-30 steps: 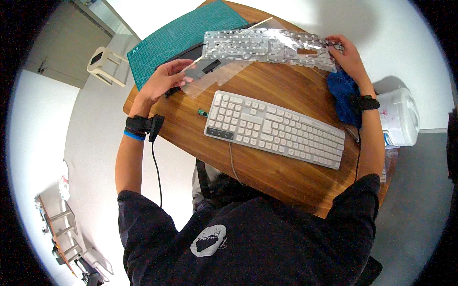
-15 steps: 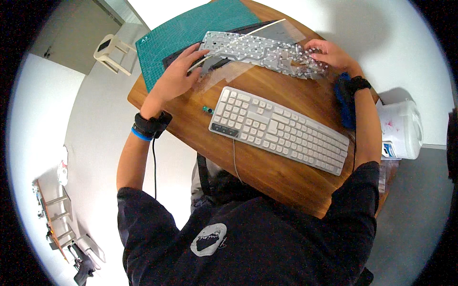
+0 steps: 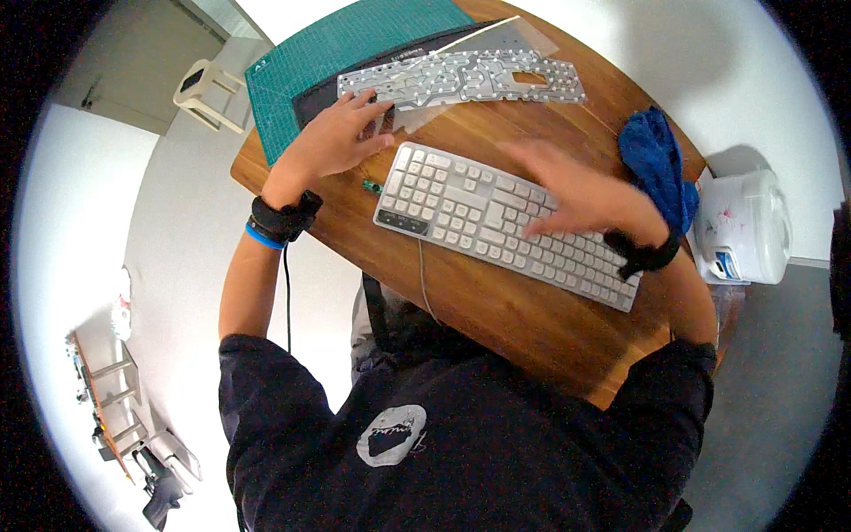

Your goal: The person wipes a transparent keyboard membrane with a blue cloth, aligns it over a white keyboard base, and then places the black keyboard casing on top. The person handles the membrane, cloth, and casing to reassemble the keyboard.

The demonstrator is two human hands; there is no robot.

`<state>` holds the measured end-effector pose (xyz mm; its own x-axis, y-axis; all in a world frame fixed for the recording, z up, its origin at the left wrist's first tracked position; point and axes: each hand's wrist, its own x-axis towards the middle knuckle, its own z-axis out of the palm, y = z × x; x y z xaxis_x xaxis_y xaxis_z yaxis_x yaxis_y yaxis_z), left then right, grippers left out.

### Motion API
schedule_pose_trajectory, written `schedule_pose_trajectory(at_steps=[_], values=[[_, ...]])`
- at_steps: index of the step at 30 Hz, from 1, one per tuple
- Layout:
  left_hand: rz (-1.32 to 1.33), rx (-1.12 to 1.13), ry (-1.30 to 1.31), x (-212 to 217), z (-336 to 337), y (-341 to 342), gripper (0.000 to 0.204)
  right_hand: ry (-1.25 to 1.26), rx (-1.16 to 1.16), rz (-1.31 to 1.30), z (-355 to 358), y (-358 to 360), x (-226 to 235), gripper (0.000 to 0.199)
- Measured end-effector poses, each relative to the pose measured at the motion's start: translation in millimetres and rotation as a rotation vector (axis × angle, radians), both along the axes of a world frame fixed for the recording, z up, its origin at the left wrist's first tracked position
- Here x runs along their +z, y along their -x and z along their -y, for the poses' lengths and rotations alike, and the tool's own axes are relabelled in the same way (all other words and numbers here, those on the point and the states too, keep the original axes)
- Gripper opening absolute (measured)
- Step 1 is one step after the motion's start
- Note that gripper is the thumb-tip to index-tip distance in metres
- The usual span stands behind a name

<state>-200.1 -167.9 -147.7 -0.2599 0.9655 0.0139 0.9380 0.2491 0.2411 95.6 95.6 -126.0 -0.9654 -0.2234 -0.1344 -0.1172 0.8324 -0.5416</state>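
Note:
A light keyboard membrane sheet (image 3: 470,78) with traces, white dots and a cut-out lies across the far side of the table. My left hand (image 3: 332,142) rests its spread fingertips on the sheet's left end, gripping nothing. Over the white keyboard (image 3: 505,222) is my right hand (image 3: 576,191), blurred by motion, fingers apart and nothing visible in it. It covers some of the keys; whether it touches them I cannot tell. Under the membrane are a dark flat panel (image 3: 315,105) and a clear plastic sheet (image 3: 417,120). A thin pale stick (image 3: 474,35) lies along the membrane's far edge.
A green cutting mat (image 3: 355,40) covers the far left of the wooden table (image 3: 532,350). A blue cloth (image 3: 654,155) lies at the right edge, beside a white lidded container (image 3: 745,226). A small green part (image 3: 371,186) and a cable (image 3: 424,275) are near the keyboard.
My right hand has left the membrane's right end and moved down and left over the keyboard. The membrane's right end, bunched before, now lies flat. My left hand stays by its left end.

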Motion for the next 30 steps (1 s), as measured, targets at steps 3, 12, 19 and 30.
schedule_pose_trajectory(at_steps=[3,12,19,30], values=[[0.003,0.019,0.035,-6,6,-6,0.068,-0.228,0.031,-0.016,56,-32,8,0.121],[0.028,-0.003,0.009,-31,13,8,0.075,-0.297,-0.052,-0.069,62,-39,10,0.123],[0.066,0.019,0.021,-22,20,3,0.076,-0.199,-0.150,0.006,46,-45,23,0.118],[0.097,0.000,0.019,2,58,16,0.066,-0.263,-0.055,0.029,29,-47,36,0.102]])
